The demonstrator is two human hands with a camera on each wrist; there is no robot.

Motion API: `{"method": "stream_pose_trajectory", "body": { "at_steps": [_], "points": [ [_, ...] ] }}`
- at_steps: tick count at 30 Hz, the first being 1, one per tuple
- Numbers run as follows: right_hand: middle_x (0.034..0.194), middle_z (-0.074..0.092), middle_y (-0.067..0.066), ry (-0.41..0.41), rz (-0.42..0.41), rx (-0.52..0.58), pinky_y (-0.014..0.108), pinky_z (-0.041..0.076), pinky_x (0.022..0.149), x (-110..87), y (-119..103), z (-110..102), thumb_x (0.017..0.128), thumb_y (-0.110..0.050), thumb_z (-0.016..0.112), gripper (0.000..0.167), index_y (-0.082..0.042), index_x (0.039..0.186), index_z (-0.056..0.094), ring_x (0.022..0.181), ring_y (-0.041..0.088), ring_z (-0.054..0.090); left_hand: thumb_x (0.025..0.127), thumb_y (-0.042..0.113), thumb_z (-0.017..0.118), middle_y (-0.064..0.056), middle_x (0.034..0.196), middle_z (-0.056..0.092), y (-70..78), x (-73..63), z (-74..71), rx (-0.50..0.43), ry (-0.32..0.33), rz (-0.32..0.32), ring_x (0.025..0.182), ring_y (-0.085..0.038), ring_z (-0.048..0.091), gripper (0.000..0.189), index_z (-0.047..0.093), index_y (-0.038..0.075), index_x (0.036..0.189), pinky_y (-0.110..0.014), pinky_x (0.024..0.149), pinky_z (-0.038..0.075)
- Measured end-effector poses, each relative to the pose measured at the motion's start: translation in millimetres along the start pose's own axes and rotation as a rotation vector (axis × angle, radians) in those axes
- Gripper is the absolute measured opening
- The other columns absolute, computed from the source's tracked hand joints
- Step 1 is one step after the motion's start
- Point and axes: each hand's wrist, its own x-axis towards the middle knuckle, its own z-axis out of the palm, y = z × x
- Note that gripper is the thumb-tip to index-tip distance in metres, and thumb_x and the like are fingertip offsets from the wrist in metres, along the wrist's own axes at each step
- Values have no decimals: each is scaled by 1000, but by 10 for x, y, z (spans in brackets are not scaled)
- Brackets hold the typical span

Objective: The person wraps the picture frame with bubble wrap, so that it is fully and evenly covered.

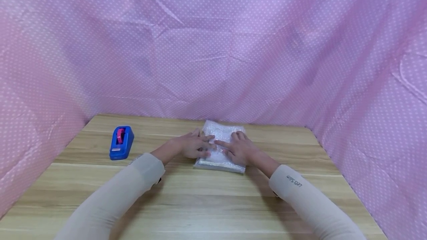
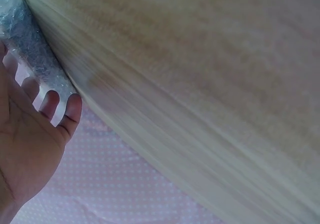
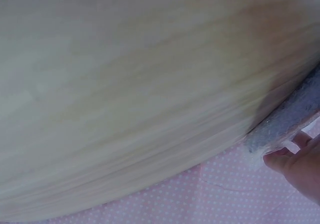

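Observation:
A flat packet in clear bubble wrap (image 1: 221, 130) lies on the wooden table, near its far edge. On the packet's left side rests my left hand (image 1: 193, 145), its fingers spread over the wrap. From the right, my right hand (image 1: 242, 148) lies on top with the index finger extended toward the left hand. In the left wrist view the left hand (image 2: 35, 134) shows its palm, with fingertips at the side of the bubble-wrapped packet (image 2: 32, 43). The right wrist view has the right hand (image 3: 300, 164) at the packet's edge (image 3: 285, 121).
A blue tape dispenser (image 1: 121, 147) with a pink roll of tape (image 1: 120, 135) stands on the left of the wooden table (image 1: 200, 203). Pink polka-dot cloth (image 1: 213, 66) hangs behind the table and along both sides.

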Motion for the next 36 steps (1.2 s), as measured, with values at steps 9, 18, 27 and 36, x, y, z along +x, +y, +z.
{"method": "stream_pose_trajectory", "body": {
  "at_steps": [9,18,27,36],
  "points": [
    [134,50,26,-7,15,17,68,24,116,26,-2,15,109,-51,29,55,-36,162,29,133,49,38,104,62,41,4,171,17,7,-9,-3,-46,-12,3,147,-44,23,54,47,40,153,-70,115,25],
    [133,49,24,27,31,72,70,22,116,33,15,41,106,-48,35,56,-34,160,35,130,47,39,104,61,42,2,171,15,-10,3,-4,-71,-18,25,145,-49,24,55,46,38,153,-69,114,28],
    [125,51,21,23,20,55,67,25,115,42,21,17,107,-49,34,56,-34,161,33,124,42,41,103,51,54,-5,163,36,-31,32,-8,33,91,124,115,-22,44,41,60,35,140,-37,93,46],
    [120,50,18,43,8,104,68,21,117,5,35,41,108,-51,32,57,-31,162,31,121,40,41,99,51,62,-1,156,47,-33,74,-17,-4,133,145,103,-13,45,35,70,35,129,-29,84,44]
  ]
}}
